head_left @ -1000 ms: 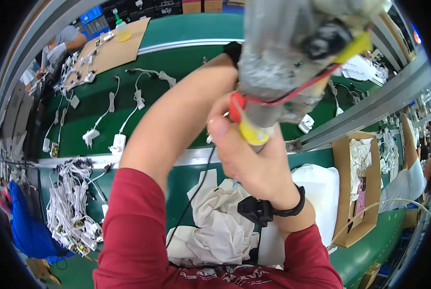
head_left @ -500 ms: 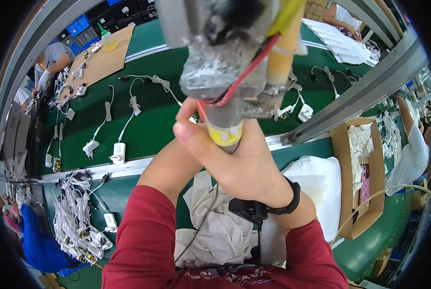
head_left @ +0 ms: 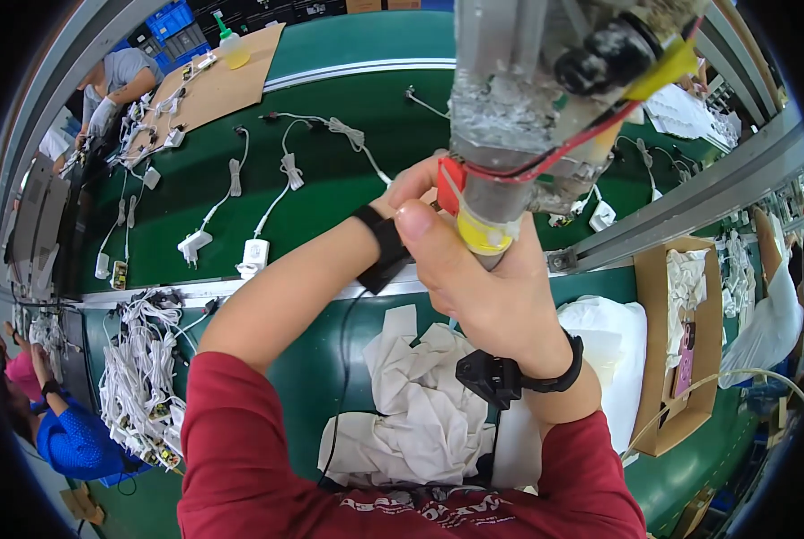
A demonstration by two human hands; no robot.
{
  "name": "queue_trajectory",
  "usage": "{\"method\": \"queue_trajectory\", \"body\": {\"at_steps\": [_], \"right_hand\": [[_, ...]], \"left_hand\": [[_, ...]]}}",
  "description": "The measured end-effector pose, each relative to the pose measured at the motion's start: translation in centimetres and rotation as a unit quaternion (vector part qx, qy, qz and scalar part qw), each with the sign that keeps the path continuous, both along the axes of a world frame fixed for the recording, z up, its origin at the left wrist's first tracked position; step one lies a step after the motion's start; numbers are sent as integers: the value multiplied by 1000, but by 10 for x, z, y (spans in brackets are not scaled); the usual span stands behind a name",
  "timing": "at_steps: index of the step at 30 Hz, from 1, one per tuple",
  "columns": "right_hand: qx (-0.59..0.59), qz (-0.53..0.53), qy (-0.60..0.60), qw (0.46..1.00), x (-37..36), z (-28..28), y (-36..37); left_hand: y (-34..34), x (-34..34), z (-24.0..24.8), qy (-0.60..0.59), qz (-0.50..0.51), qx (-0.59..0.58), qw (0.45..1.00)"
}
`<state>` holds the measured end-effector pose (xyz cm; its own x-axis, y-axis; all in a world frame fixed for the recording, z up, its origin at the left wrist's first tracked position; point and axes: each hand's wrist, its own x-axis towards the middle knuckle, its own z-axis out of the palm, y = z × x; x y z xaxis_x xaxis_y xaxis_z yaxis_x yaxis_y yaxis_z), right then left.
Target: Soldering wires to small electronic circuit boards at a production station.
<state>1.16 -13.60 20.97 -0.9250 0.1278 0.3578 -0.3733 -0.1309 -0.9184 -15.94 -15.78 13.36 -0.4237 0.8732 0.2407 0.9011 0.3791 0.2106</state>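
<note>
A scuffed grey metal machine head (head_left: 501, 112) hangs in front of me, with red and black wires on it. Its lower cylinder (head_left: 487, 232) carries a yellow label, and a red piece (head_left: 450, 185) sits at its left side. My right hand (head_left: 483, 283) curves below and around this cylinder, thumb raised at the left; its other fingers are mostly hidden behind the metal, as is anything in them. Close behind that thumb, my left hand (head_left: 413, 182) reaches up beside the red piece. Its fingers are largely covered. Black bands circle both wrists.
Several white power adapters (head_left: 253, 258) with bundled cables lie across the green conveyor (head_left: 330, 234). A cable heap (head_left: 143, 386) is at left, crumpled cloth (head_left: 429, 395) near my body. At right stand a cardboard box (head_left: 644, 359) and a slanting metal post (head_left: 662, 202). Other people work around.
The machine head and my right hand appear farther right in the picture. My left forearm shows at greater length, and its black wristband has come into sight.
</note>
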Motion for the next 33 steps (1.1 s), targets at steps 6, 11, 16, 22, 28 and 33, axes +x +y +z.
{"method": "queue_trajectory", "body": {"at_steps": [6, 11, 16, 22, 28, 33], "right_hand": [[-12, 17, -10, 1000, -4, 1, -12], [0, -16, -35, 999, -5, 5, -13], [-2, -42, -63, 997, -6, 7, -17], [-1, -31, -63, 998, -12, 0, -19], [1, -54, -48, 997, -14, -3, -21], [3, -37, -46, 998, -16, -5, -22]], "left_hand": [[-114, -49, -40, 3, 53, 11, 999], [-166, -41, 22, -19, 59, -141, 988], [-150, -42, 68, -110, 44, -137, 984], [-92, -71, 0, 14, 76, -34, 996], [-55, -50, -33, 83, 112, -31, 990], [-38, -48, -35, 216, 121, 129, 960]]}}
